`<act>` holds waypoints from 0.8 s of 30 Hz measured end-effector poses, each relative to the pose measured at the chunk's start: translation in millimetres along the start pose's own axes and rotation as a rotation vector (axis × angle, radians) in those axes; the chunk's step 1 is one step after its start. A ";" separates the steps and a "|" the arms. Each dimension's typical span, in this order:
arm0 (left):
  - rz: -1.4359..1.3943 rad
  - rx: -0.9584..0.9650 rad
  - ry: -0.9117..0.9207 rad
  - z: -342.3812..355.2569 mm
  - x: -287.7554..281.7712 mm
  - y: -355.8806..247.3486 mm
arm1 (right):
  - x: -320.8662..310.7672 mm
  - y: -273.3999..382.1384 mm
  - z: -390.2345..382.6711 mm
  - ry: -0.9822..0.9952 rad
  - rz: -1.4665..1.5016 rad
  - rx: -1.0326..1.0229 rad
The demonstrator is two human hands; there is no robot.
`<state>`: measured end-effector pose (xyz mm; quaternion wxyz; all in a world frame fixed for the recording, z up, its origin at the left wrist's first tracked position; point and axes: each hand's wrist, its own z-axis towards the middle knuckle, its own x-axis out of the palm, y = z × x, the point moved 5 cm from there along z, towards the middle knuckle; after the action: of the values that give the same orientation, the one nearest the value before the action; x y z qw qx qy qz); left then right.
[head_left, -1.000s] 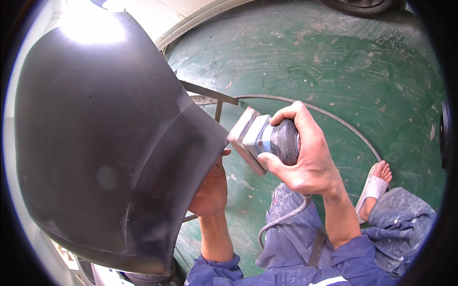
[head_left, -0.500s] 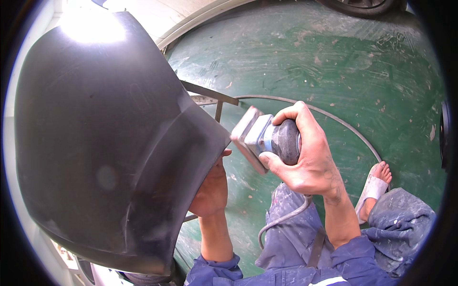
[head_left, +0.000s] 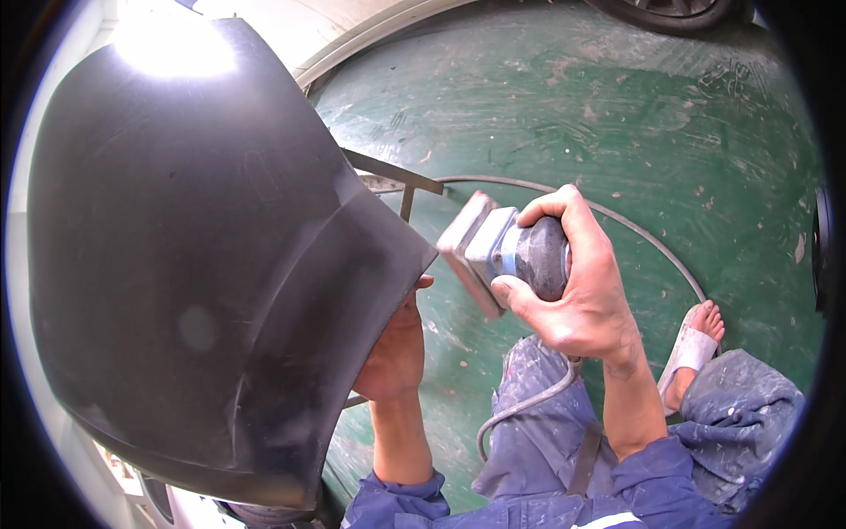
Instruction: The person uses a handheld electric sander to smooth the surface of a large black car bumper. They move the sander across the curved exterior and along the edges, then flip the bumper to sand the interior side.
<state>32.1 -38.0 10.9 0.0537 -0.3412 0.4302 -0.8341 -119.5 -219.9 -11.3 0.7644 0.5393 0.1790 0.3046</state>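
A large dark, matte, curved car bumper [head_left: 185, 238] fills the left side. My left hand [head_left: 393, 357] is at its right edge, gripping it from behind; the palm shows, but most of the fingers are hidden behind the panel. In my right hand [head_left: 589, 295] is a power sander [head_left: 493, 247] with a rectangular pad and a dark rounded top, my fingers and thumb wrapped round it. The sander's pad faces left, tilted, just right of the bumper's pointed corner, with a narrow gap between them.
A grey hose [head_left: 538, 401] loops from the sander over my leg, and a hose [head_left: 648, 234] curves across the green floor [head_left: 529, 115]. Behind the bumper juts a metal stand [head_left: 392, 167]. A car wheel [head_left: 670, 12] stands at the far right. My sandalled foot [head_left: 693, 348] is at right.
The sander and my right hand have shifted slightly right. The bumper's corner and my left hand have also moved a little to the right.
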 end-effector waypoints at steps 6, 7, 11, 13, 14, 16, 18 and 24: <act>0.021 -0.009 -0.011 -0.5 -2.9 0.9 | 1.9 4.6 -0.4 0.013 0.011 0.056; 0.024 -0.010 -0.021 -0.8 -0.5 1.1 | 1.5 3.6 -0.8 0.000 0.014 0.061; 0.046 0.000 0.000 -1.4 -3.9 1.7 | -0.6 3.3 -2.9 0.009 0.020 0.044; 0.052 0.000 0.006 -0.1 -4.0 1.8 | 1.3 4.8 -1.7 0.008 0.003 0.043; 0.047 -0.004 0.004 0.3 -4.0 1.2 | 2.1 6.0 -1.4 0.007 -0.004 0.043; 0.025 -0.017 -0.004 0.0 -4.8 0.8 | 0.3 4.8 -2.1 -0.002 0.014 0.070; 0.025 -0.018 -0.007 -1.3 -6.5 0.1 | 0.5 5.6 -2.9 0.003 0.019 0.071; 0.051 -0.025 0.039 1.0 -5.0 -0.3 | 2.8 8.4 -2.2 0.003 -0.023 0.032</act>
<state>36.6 -36.6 9.0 0.0626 -0.3144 0.4500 -0.8335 -121.0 -214.5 -4.1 0.7587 0.5491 0.1912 0.2937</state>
